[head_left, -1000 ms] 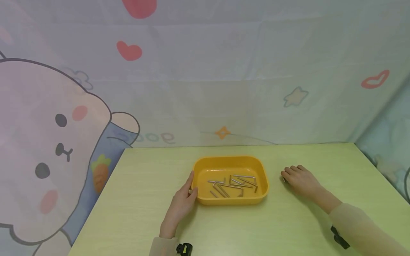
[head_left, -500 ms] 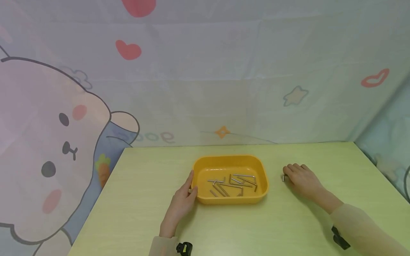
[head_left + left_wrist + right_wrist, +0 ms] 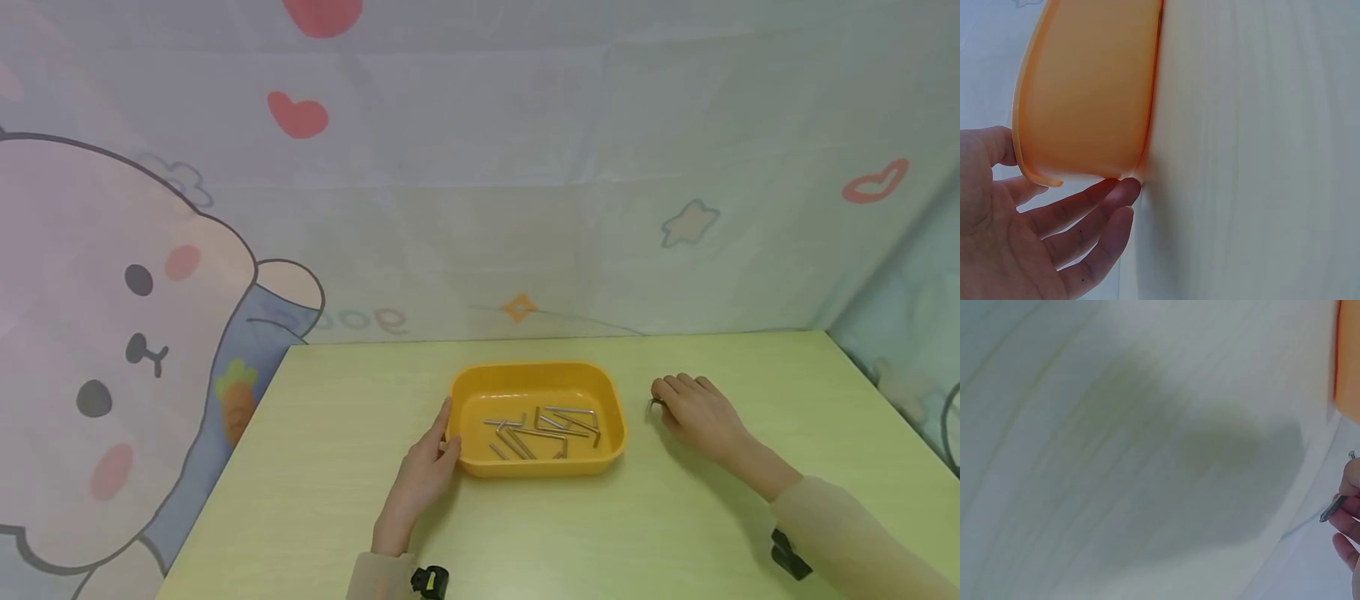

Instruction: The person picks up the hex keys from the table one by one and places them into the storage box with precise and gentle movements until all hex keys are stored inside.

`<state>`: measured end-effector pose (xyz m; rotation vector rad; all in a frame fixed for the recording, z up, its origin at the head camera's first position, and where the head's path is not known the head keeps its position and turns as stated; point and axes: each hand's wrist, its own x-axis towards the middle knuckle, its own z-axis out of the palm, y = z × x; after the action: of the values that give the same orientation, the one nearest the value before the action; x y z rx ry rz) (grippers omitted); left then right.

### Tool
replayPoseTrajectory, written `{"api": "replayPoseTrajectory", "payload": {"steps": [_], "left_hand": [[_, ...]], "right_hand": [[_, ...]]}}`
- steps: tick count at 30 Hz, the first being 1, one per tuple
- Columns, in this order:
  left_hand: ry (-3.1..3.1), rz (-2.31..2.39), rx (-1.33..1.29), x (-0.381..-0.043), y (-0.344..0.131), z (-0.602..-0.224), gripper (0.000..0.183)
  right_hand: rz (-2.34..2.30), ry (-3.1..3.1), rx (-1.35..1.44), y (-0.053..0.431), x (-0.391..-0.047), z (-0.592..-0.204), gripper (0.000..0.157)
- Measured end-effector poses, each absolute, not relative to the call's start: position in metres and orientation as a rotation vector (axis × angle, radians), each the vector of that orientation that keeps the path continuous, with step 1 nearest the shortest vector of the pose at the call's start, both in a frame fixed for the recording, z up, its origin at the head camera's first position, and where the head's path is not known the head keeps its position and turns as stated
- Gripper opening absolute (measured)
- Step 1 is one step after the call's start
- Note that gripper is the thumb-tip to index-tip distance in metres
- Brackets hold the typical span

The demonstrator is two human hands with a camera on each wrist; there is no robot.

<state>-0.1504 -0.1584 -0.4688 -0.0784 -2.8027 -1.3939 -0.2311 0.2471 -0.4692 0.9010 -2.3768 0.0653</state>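
A yellow plastic tray (image 3: 542, 468) stands on the table, with several L-shaped metal hex keys (image 3: 551, 433) lying loose inside. My left hand (image 3: 423, 475) holds the tray's left end; the left wrist view shows the thumb at the rim and the other fingers below it along the outer wall (image 3: 1085, 94). To the right of the tray, my right hand (image 3: 697, 421) pinches a small bent metal hex key (image 3: 655, 403) between thumb and fingers, close over the table. In the right wrist view both its ends stick out from the fingers; the middle is hidden.
The pale yellow-green table (image 3: 330, 467) ends at the back against a hanging cloth (image 3: 480, 208) printed with a bear and hearts. A dark cable (image 3: 951, 425) hangs at the far right edge. Each sleeve carries a black wrist strap.
My right hand has shifted slightly left and up, and the hex key now shows at its fingertips. The left hand and the tray have stayed in place.
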Motion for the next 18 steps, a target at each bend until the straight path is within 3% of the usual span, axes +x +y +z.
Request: {"api": "replayPoseTrajectory", "payload": {"steps": [18], "left_hand": [[-2.796, -1.446, -0.058, -0.151, -0.158, -0.467, 0.059]], "right_hand": [[0.097, -2.329, 0.925, 0.21, -0.225, -0.442, 0.016]]}}
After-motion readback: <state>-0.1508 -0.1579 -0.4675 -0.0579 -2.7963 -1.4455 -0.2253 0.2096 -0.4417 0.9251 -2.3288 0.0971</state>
